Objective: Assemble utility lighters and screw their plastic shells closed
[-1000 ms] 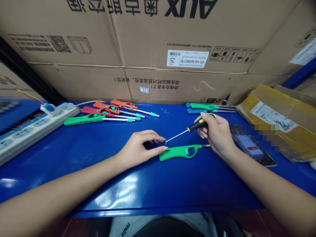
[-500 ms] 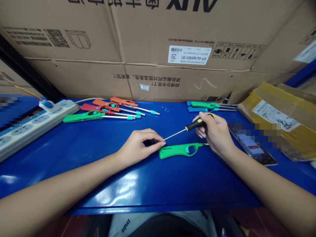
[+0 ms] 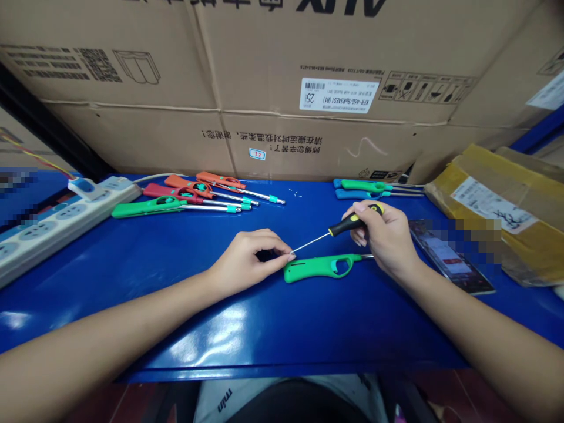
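In my right hand (image 3: 383,232) is a screwdriver (image 3: 352,222) with a black and yellow handle, its thin shaft slanting down to the left. The shaft's tip meets the pinched thumb and fingertips of my left hand (image 3: 253,258). Anything small between those fingertips is too tiny to make out. Just right of the left fingertips, a green gas lighter (image 3: 312,269) lies flat on the blue table (image 3: 264,335), with a teal trigger. Its metal tube points right and passes partly behind my right hand.
Several orange, red and green lighters (image 3: 147,207) lie at the back left beside a white power strip (image 3: 66,226). Tiny pale pieces (image 3: 295,192) lie at the back. Blue and green lighters (image 3: 359,188), a phone (image 3: 453,258) and a taped carton (image 3: 497,211) are right. A large cardboard box (image 3: 264,70) stands behind.
The screwdriver handle has shifted very slightly to the left, its tip still at my left fingertips. My left hand and the green lighter stay nearly where they were.
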A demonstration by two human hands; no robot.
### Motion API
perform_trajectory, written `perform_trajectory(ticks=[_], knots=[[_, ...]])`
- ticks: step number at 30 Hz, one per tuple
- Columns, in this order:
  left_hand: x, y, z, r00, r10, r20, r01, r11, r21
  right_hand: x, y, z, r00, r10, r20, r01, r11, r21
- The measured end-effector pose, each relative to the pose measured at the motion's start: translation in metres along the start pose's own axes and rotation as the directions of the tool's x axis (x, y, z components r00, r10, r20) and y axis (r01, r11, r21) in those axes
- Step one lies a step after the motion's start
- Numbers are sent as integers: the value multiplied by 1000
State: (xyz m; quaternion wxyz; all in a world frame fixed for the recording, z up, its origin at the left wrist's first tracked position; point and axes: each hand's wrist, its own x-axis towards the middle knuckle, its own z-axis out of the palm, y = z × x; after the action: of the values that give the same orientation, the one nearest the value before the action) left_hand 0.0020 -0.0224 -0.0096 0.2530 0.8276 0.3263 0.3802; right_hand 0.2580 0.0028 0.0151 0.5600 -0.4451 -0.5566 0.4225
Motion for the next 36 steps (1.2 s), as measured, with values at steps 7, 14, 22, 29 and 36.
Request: perform_trajectory(ticks=[7, 14, 22, 29, 36], knots=[[0, 0, 0, 1000, -1, 0, 1, 1000, 11, -1, -1, -1, 1000, -4, -8, 4, 1000, -14], [0, 0, 0, 1000, 14, 7, -14, 1000, 18, -1, -3, -2, 999, -40, 4, 40, 996, -80], [0, -1, -6, 994, 102, 38, -106, 987, 124, -9, -16, -4, 981, -186, 58, 194, 925, -325], [-2, -1, -14, 977, 156, 142, -193, 934, 301, -20, -43, 10, 944, -295, 149, 330, 824, -460], [-2, -3, -12, 986, 160, 38, -164, 940, 298, -19, -70, 23, 972, -144, 183, 214, 863, -457]])
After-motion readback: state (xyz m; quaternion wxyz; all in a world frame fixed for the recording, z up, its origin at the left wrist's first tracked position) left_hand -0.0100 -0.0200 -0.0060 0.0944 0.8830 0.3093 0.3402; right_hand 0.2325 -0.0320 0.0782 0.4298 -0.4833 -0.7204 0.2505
